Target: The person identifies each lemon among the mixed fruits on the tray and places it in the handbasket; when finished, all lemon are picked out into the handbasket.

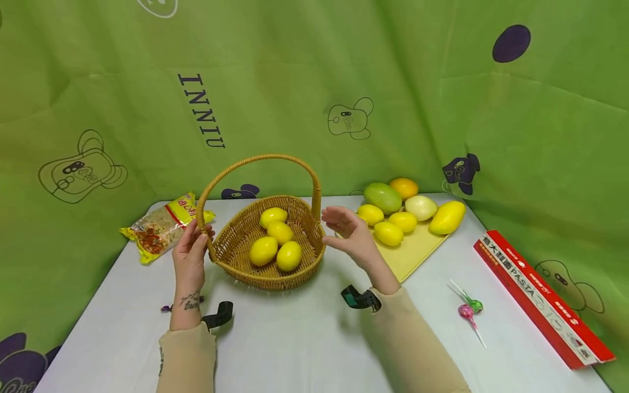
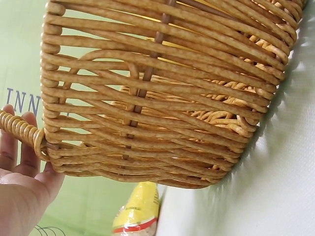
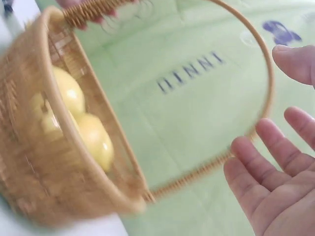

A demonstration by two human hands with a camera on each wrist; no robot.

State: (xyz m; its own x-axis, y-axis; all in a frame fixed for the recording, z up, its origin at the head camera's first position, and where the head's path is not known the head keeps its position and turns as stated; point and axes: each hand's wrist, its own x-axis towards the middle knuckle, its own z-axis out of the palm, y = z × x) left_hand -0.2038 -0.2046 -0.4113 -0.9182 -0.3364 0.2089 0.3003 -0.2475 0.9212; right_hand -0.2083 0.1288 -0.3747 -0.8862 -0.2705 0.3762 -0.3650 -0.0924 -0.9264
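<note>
A wicker basket (image 1: 270, 278) with a tall arched handle holds several lemons (image 1: 263, 251). My left hand (image 1: 190, 254) grips the left foot of the handle, thumb in front and fingers behind. In the left wrist view, that hand (image 2: 27, 184) is at the handle's base, below the woven side. At the basket's right, my right hand (image 1: 356, 240) is raised with its fingers spread and nothing held. The right wrist view shows its fingers (image 3: 248, 182) extended near the handle (image 3: 197, 173); whether they touch it I cannot tell.
On the right, a yellow board (image 1: 417, 259) bears lemons, a mango (image 1: 447, 217) and other fruit. Beyond it lie a red pasta box (image 1: 540, 297) and two lollipops (image 1: 470, 310). A food packet (image 1: 159, 226) lies behind my left hand. Green curtains (image 1: 275, 82) bound the white table (image 1: 290, 344).
</note>
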